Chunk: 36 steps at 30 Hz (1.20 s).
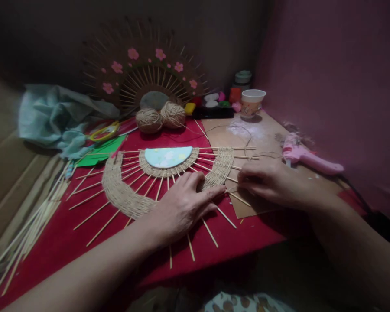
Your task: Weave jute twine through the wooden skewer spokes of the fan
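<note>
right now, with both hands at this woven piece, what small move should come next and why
Probably have the right hand weave past the nearest stick, since its fingers are bunched beside the outer woven band and the left hand rests over that band, apparently steadying it.

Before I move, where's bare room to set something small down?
Two patches of red cloth look bare: one between the loose pale wooden sticks and your left forearm, one between the brown cardboard and the cloth's front edge. The beige woven fan crowds the middle; round beige twine balls crowd the back.
</note>
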Tool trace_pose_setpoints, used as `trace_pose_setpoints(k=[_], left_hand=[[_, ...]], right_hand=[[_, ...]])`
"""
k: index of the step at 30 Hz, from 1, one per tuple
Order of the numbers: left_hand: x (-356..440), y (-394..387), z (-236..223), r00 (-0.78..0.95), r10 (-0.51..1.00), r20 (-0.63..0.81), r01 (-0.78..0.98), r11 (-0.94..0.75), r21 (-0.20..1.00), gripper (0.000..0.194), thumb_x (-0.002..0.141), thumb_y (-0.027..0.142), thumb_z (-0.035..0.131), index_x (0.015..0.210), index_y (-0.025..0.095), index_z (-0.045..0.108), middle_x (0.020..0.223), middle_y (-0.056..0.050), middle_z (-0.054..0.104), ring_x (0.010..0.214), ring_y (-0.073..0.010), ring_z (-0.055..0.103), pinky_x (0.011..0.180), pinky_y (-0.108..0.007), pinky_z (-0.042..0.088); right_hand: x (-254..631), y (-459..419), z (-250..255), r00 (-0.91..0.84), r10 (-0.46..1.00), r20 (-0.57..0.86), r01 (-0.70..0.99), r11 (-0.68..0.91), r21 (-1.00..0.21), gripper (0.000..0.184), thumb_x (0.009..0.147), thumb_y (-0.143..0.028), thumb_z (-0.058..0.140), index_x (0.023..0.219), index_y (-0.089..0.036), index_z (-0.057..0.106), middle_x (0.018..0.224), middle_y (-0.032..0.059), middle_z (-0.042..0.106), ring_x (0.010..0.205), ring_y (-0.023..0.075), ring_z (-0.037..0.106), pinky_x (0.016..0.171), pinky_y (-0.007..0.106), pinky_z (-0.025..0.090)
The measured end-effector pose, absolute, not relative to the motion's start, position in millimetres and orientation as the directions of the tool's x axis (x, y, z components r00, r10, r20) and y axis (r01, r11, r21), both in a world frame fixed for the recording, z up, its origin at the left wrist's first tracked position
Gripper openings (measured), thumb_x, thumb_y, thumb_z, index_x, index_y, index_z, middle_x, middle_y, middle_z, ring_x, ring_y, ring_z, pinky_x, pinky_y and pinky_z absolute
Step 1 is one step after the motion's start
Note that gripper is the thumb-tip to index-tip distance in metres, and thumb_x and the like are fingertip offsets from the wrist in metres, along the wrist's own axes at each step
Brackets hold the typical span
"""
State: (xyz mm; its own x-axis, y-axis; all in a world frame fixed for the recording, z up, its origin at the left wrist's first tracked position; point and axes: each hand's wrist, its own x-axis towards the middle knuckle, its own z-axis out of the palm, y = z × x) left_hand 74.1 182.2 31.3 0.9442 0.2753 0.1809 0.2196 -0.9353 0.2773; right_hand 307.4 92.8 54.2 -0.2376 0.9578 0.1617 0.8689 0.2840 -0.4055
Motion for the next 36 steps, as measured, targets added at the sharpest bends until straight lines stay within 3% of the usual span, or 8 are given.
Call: trace_pose_setpoints(k=[5,13,20,27,36], left_hand=[[75,181,30,0.947,0.258,0.190,0.216,-0.952,0.215,0.041,0.094,0.036,0.042,0.134,0.029,0.044,0.102,-0.010,0.047,0.090,-0.0202,0.044,0.079,-0.038,0.046],[75,182,27,0.942,0.281,0.185,0.234,-0.943,0.238,0.040,0.094,0.034,0.042,0.133,0.028,0.047,0.106,-0.011,0.046,0.094,-0.0211,0.045,0.082,-0.039,0.045],[75,182,28,0.942,0.278,0.190,0.235,-0.946,0.222,0.040,0.094,0.031,0.042,0.133,0.029,0.045,0.105,-0.010,0.046,0.093,-0.0207,0.045,0.080,-0.037,0.046],[75,183,28,0.947,0.268,0.179,0.232,-0.952,0.198,0.041,0.094,0.031,0.041,0.135,0.029,0.044,0.103,-0.010,0.046,0.092,-0.0206,0.045,0.080,-0.038,0.046],[75,182,27,0.936,0.292,0.198,0.245,-0.942,0.230,0.038,0.094,0.029,0.042,0.132,0.030,0.046,0.108,-0.010,0.047,0.096,-0.0211,0.046,0.082,-0.039,0.048]], right_hand=[[314,82,60,-0.191,0.967,0.166,0.864,0.246,-0.439,0.015,0.084,-0.022,0.050,0.075,-0.020,0.062,0.072,0.0023,0.062,0.067,0.0134,0.054,0.061,0.026,0.041],[326,58,55,-0.115,0.989,0.094,0.885,0.145,-0.442,0.014,0.081,-0.019,0.052,0.074,-0.022,0.063,0.075,0.0004,0.063,0.067,0.0123,0.055,0.060,0.024,0.041],[324,66,52,-0.119,0.985,0.128,0.968,0.144,-0.206,0.017,0.083,-0.018,0.046,0.070,-0.019,0.056,0.079,0.0045,0.058,0.065,0.0135,0.052,0.057,0.026,0.037],[329,92,49,-0.116,0.949,0.293,0.993,0.112,0.029,0.017,0.086,-0.020,0.043,0.078,-0.019,0.058,0.083,0.0049,0.060,0.064,0.0141,0.050,0.055,0.028,0.031],[334,118,43,-0.072,0.930,0.360,0.985,0.123,-0.121,0.016,0.084,-0.016,0.045,0.074,-0.018,0.057,0.078,0.0059,0.059,0.069,0.0159,0.052,0.062,0.028,0.038]])
